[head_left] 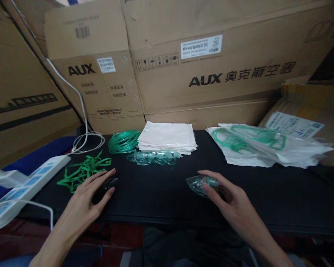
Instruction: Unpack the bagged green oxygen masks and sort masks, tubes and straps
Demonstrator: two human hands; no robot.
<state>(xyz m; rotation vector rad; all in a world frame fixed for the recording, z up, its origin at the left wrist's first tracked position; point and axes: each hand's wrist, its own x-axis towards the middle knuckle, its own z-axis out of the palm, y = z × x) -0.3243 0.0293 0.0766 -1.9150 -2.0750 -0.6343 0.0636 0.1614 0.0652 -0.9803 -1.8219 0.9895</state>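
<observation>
My right hand (228, 192): thumb and fingers closed around a clear green mask (195, 184), low over the bench (156, 193).
My left hand (89, 196): half spread, thumb and fingers apart beside small dark pieces (110, 183); I can't tell whether I touch them.
Carton (239, 48): bold "AUX 奥克斯空调" behind the bench.
Carton sticker (201, 46): starts "KFR-", with "25" at its right.

a black table (156, 193) bears straps (92, 163), tubing (124, 141), masks (156, 158) and packets (247, 157).
</observation>
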